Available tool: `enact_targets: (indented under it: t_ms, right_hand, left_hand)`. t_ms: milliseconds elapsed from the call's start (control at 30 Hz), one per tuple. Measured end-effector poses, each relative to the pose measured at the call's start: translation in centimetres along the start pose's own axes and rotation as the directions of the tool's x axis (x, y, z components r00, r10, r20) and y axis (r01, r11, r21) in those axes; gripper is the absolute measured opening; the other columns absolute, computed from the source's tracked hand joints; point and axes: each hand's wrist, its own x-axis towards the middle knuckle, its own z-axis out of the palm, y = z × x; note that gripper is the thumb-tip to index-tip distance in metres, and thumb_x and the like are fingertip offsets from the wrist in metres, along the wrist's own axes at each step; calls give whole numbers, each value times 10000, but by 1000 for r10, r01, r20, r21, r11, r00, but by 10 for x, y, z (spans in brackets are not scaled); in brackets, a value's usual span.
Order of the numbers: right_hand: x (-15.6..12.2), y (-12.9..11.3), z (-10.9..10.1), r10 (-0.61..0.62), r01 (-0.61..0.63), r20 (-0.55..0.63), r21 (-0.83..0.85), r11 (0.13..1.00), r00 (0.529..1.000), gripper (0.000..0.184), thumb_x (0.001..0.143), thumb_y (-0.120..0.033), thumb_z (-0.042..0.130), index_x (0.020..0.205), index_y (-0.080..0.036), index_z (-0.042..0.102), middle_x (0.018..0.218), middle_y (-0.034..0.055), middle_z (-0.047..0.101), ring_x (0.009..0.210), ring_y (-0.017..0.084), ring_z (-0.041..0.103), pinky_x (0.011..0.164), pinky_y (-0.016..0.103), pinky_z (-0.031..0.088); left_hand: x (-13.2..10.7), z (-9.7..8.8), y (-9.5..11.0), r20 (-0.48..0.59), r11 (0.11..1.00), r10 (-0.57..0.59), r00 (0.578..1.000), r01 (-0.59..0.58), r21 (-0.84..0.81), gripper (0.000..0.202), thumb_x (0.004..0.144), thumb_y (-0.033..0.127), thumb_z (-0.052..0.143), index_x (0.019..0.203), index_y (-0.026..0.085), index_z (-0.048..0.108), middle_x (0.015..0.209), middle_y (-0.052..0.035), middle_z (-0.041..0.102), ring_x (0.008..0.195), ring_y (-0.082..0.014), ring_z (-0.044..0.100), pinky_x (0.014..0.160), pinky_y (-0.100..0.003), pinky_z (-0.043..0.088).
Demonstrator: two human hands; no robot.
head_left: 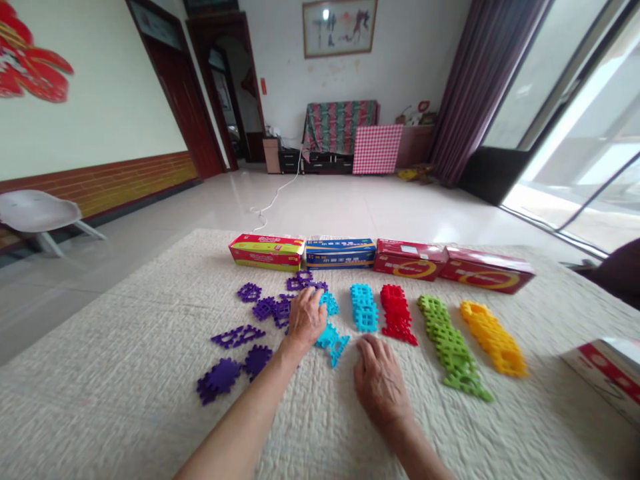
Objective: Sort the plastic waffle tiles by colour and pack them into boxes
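Observation:
My left hand (306, 320) reaches over the loose pieces with bent fingers, closed at the edge of a light blue interlocking building piece (330, 303). Just below it lie more light blue pieces (333, 340). Purple pieces (264, 308) are scattered to its left, a few partly hidden behind the hand. My right hand (383, 383) rests on the cloth with its fingers curled together; no piece shows in it. Ahead of it stand a light blue row (364, 308) and a red row (397, 312) of overlapping pieces.
Green (453, 347) and yellow (494, 339) rows lie to the right. Behind them stand a red-yellow box (267, 253), a blue box (341, 254) and two red boxes (487, 268). A white-red box (607, 373) sits at the right edge of the quilted cloth (150, 333).

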Motion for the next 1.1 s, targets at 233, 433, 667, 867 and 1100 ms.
enact_targets:
  t_ms: [233, 433, 667, 867, 1100]
  right_hand:
    - [1, -3, -4, 14, -14, 3, -10, 1000, 1000, 275, 827, -56, 435, 1039, -187, 550, 1087, 96, 588, 1001, 239, 531, 894, 411, 454]
    - [1, -3, -4, 17, -17, -1, -19, 1000, 1000, 271, 821, -62, 438, 1026, -191, 560, 1102, 95, 593, 995, 234, 534, 897, 405, 450]
    - [2, -3, -5, 2, -2, -30, -3, 1000, 1000, 269, 818, -65, 452, 1030, -181, 570, 1087, 96, 602, 993, 235, 539, 896, 408, 453]
    - [2, -1, -3, -10, 10, -41, -1, 1000, 999, 282, 817, -71, 451, 1042, -181, 579, 1094, 99, 603, 1003, 243, 536, 905, 419, 459]
    - [2, 2, -1, -20, 20, -18, -12, 1000, 1000, 252, 841, -82, 434, 1033, -182, 562, 1092, 98, 593, 1004, 243, 524, 911, 421, 463]
  left_hand:
    - [3, 15, 0, 75, 999, 35, 997, -33, -36, 312, 811, 173, 522, 1103, 162, 632, 1053, -97, 633, 1051, -236, 579, 950, -383, 460]
    - [-19, -14, 16, 86, 984, 124, 989, -111, -142, 265, 859, 222, 526, 1096, 188, 639, 1049, -67, 674, 1010, -202, 624, 939, -344, 485]
    - [-89, -51, 10, -14, 955, 223, 975, -221, -197, 297, 919, 122, 391, 1120, 171, 604, 1092, -83, 651, 1023, -183, 600, 930, -326, 493]
    - [-117, -50, 3, 155, 944, 323, 934, -305, -129, 273, 874, 83, 397, 940, 201, 634, 948, -62, 633, 898, -191, 590, 811, -325, 509]
    - [-90, -31, 0, -11, 990, 127, 992, -127, -66, 280, 891, 86, 390, 1008, 191, 622, 938, -72, 610, 906, -195, 584, 834, -336, 501]
